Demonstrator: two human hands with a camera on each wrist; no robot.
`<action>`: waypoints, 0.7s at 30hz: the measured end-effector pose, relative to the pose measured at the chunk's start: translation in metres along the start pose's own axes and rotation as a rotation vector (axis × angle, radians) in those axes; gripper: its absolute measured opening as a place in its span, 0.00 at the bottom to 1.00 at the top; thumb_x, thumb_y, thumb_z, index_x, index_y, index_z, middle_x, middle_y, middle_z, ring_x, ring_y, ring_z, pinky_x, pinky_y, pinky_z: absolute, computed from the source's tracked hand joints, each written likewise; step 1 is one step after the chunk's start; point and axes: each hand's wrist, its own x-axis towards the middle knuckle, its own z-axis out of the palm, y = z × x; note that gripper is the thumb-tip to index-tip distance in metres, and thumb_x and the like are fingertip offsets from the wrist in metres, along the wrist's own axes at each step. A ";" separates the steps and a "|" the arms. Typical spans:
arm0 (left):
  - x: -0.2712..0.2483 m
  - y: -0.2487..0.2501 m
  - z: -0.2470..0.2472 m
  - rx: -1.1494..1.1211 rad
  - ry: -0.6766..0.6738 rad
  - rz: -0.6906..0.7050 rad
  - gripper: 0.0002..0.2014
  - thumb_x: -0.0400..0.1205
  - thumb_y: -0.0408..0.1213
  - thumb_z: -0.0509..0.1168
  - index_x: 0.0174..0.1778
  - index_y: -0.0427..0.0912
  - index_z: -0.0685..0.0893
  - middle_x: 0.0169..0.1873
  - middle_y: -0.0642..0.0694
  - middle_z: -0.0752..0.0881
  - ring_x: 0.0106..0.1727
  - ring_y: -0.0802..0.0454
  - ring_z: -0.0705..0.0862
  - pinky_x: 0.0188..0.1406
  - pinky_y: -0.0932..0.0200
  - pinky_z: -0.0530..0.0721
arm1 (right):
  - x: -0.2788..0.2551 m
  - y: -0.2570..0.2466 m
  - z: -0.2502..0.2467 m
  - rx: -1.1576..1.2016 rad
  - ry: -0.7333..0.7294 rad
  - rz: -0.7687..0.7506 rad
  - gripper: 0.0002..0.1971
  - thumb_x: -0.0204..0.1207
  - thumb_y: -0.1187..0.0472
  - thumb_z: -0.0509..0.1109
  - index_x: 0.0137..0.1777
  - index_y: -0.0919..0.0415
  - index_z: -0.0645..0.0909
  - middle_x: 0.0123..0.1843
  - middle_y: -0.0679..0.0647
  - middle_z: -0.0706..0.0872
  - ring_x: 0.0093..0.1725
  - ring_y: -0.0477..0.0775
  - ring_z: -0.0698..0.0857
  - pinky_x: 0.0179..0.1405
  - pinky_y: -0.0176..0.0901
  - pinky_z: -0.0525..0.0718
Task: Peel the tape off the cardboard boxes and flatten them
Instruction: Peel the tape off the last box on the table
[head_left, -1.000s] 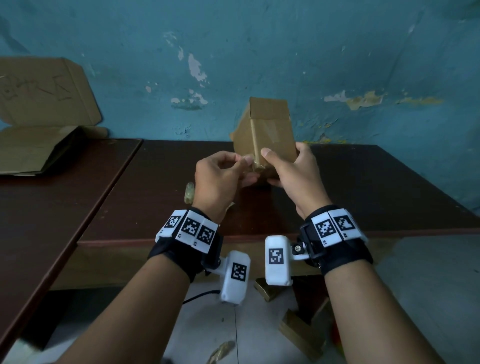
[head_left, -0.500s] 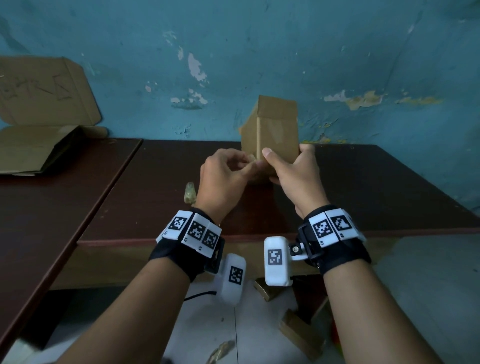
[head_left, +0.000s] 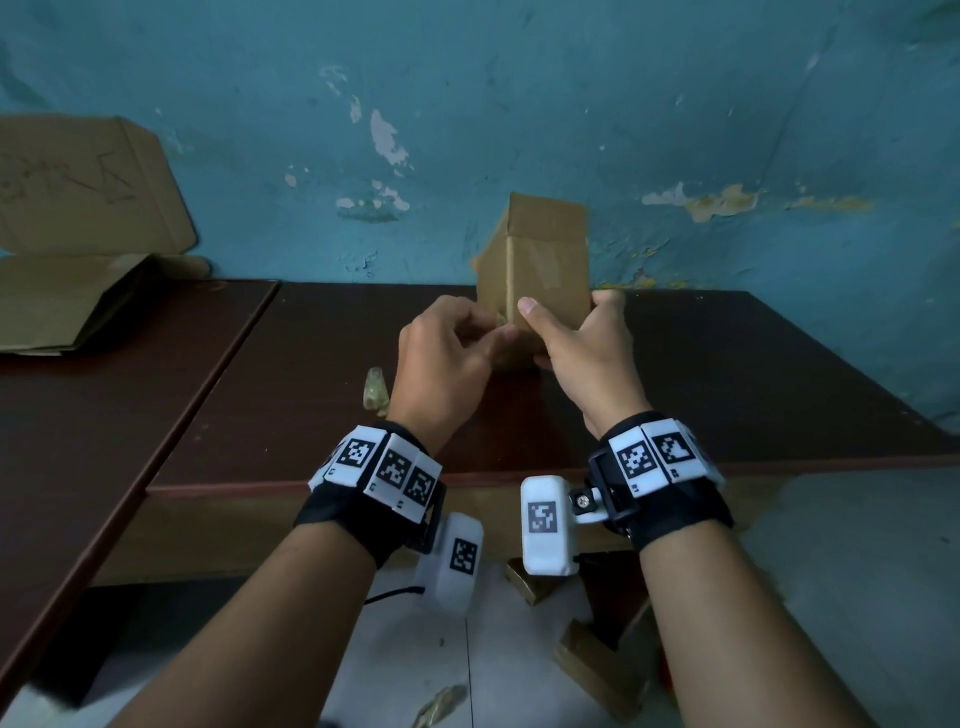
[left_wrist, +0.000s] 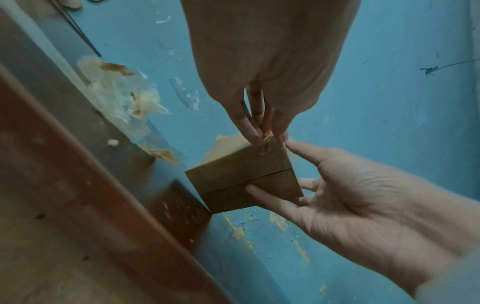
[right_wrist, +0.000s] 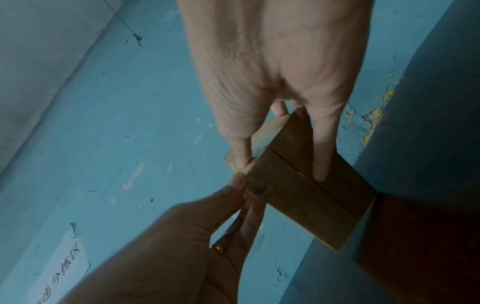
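Observation:
A small brown cardboard box (head_left: 545, 265) stands upright in the air above the dark table (head_left: 779, 384), in front of the blue wall. My right hand (head_left: 576, 338) grips its lower part, thumb on the near face and fingers round the far side and the underside (right_wrist: 319, 170). My left hand (head_left: 457, 348) pinches a crumpled end of clear tape (left_wrist: 267, 139) at the box's lower left edge, seen also in the right wrist view as the tape (right_wrist: 255, 192). The box's bottom flaps (left_wrist: 249, 181) are closed, with a seam across them.
A wad of peeled tape (head_left: 375, 395) lies on the table left of my left hand. Flattened cardboard (head_left: 57, 306) lies on the left table and leans on the wall. Cardboard scraps (head_left: 597, 670) lie on the floor below the table edge.
The box has been turned upright and raised slightly, moving a little to the right. My left hand has closed its pinch at the box's lower left edge.

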 end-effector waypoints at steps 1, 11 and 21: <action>0.000 0.001 0.000 0.008 -0.002 0.006 0.04 0.83 0.41 0.79 0.46 0.47 0.92 0.44 0.54 0.91 0.47 0.62 0.90 0.47 0.65 0.87 | 0.000 0.000 0.000 0.003 0.003 0.004 0.55 0.56 0.24 0.78 0.79 0.55 0.68 0.72 0.56 0.81 0.69 0.58 0.87 0.64 0.61 0.93; -0.004 0.003 0.003 0.042 0.001 -0.001 0.19 0.71 0.45 0.88 0.44 0.43 0.85 0.43 0.48 0.89 0.40 0.57 0.89 0.43 0.60 0.90 | -0.001 -0.001 0.000 -0.008 -0.001 -0.023 0.45 0.57 0.27 0.82 0.68 0.51 0.72 0.67 0.54 0.85 0.65 0.57 0.90 0.62 0.59 0.94; 0.000 -0.002 -0.003 0.038 -0.033 0.095 0.13 0.76 0.37 0.85 0.38 0.39 0.86 0.44 0.46 0.87 0.41 0.48 0.86 0.41 0.56 0.87 | -0.004 -0.006 -0.002 0.013 -0.014 -0.043 0.46 0.59 0.27 0.81 0.71 0.53 0.75 0.66 0.52 0.86 0.62 0.53 0.91 0.54 0.57 0.96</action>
